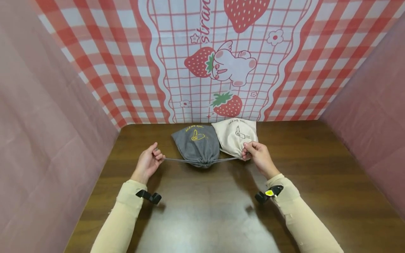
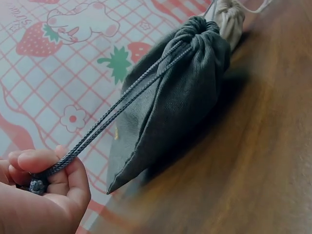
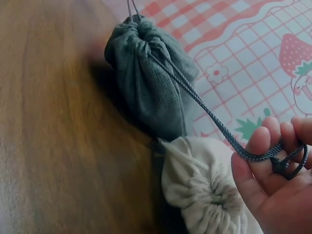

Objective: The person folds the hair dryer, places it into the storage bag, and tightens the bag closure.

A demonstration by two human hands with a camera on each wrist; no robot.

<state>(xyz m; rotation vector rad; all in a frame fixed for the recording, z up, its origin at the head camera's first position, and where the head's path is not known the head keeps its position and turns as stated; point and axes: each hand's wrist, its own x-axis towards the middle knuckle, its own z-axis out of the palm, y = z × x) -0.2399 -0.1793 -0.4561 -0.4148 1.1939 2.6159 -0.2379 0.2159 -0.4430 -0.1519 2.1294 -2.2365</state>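
Observation:
A grey drawstring bag (image 1: 200,146) with a yellow hair dryer print lies at the back of the table, its gathered mouth towards me. Out to the left, my left hand (image 1: 150,161) pinches one knotted end of its grey drawstring (image 2: 113,112). My right hand (image 1: 257,157) holds the drawstring's other end, the cord looped over the fingers with its knot at the palm in the right wrist view. Both cords run taut from the puckered, closed-up mouth. A cream drawstring bag (image 1: 237,135) with a dark hair dryer print sits right beside the grey one, partly behind my right hand.
The brown wooden table (image 1: 202,218) stretches out in front of the bags. Behind it hangs a strawberry-print cloth (image 1: 272,91) with red checks. Pink fabric walls (image 1: 47,123) stand on both sides. Each wrist carries a black strap with a small camera (image 1: 155,198).

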